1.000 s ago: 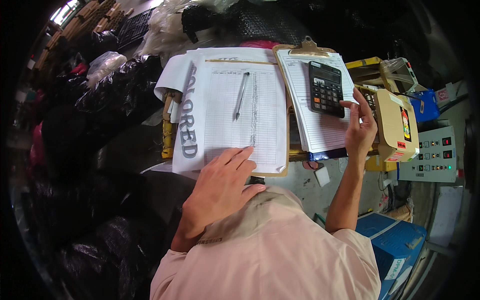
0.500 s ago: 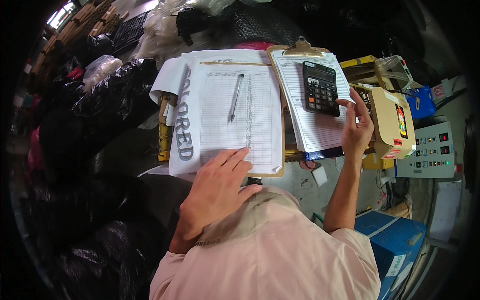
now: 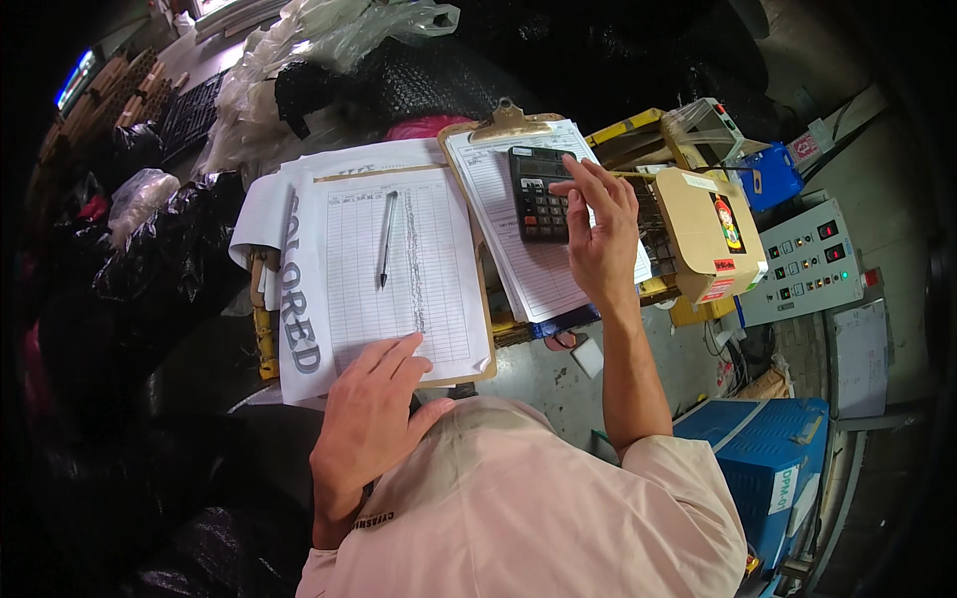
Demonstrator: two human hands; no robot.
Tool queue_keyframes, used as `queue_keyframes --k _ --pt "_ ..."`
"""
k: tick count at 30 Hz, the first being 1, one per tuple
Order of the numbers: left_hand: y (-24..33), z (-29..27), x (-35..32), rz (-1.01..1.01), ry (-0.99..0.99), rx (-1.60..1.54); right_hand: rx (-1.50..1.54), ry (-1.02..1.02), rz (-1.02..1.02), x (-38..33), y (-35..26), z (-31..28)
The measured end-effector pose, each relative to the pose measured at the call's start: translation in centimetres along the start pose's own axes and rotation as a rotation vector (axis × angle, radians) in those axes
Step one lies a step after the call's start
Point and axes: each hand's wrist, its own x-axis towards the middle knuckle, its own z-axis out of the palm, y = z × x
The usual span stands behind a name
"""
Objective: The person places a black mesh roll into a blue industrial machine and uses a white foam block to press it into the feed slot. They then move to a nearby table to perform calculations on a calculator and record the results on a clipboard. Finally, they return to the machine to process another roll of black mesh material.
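Observation:
My left hand [image 3: 371, 409] lies at the lower edge of a ruled form [image 3: 449, 279] on a clipboard, fingers stretched out, a fingertip by a column of handwriting. A pen [image 3: 387, 244] rests on that form, touched by neither hand. To the right, a second clipboard holds a stack of lined sheets [image 3: 485, 214] under its metal clip [image 3: 506, 121]. A black calculator [image 3: 538, 204] sits on those sheets. Over its right side hovers my right hand [image 3: 603, 234], fingers apart and holding nothing; it hides part of the display and keys.
Right of the clipboards stands a beige cardboard box [image 3: 688, 224], with a grey control panel [image 3: 805, 264] beyond it. A blue cabinet [image 3: 743, 439] is at lower right. Black plastic bags [image 3: 169, 254] fill the left side; clear plastic [image 3: 299, 60] is heaped behind. Yellow bars [image 3: 264, 344] flank the papers.
My right hand has moved from the calculator's lower right edge up over its keys and display. My left hand stays at the form's lower edge. The whole view has shifted and tilted slightly.

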Motion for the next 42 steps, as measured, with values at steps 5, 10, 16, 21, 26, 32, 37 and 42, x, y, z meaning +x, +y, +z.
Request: queue_keyframes --k 5,10,16,21,26,32,37,42 --pt "-0.2 0.0 -0.1 0.008 0.004 -0.005 -0.030 -0.022 -0.005 0.4 -0.5 0.4" --pt "-0.1 0.0 0.1 0.032 0.005 -0.005 -0.141 -0.177 0.067 -0.4 0.7 1.1" --pt "-0.2 -0.2 0.1 0.008 -0.005 -0.005 -0.024 -0.114 0.069 -1.4 -0.3 -1.7" --pt "-0.2 -0.2 0.3 0.015 -0.021 -0.015 -0.057 -0.174 0.101 -3.7 -0.2 -1.6" --pt "-0.1 -0.4 0.3 0.001 -0.014 0.000 -0.005 -0.064 0.068 -2.2 0.3 -1.2" --pt "-0.3 -0.2 0.1 0.006 -0.018 -0.001 -0.051 -0.086 0.058 -1.1 1.2 0.3" --pt "-0.1 -0.2 0.2 0.005 -0.016 0.008 -0.005 -0.004 0.107 -1.1 1.8 0.5" --pt "-0.2 0.0 0.1 0.001 0.010 -0.004 0.226 0.162 0.476 -3.2 2.1 -0.7"
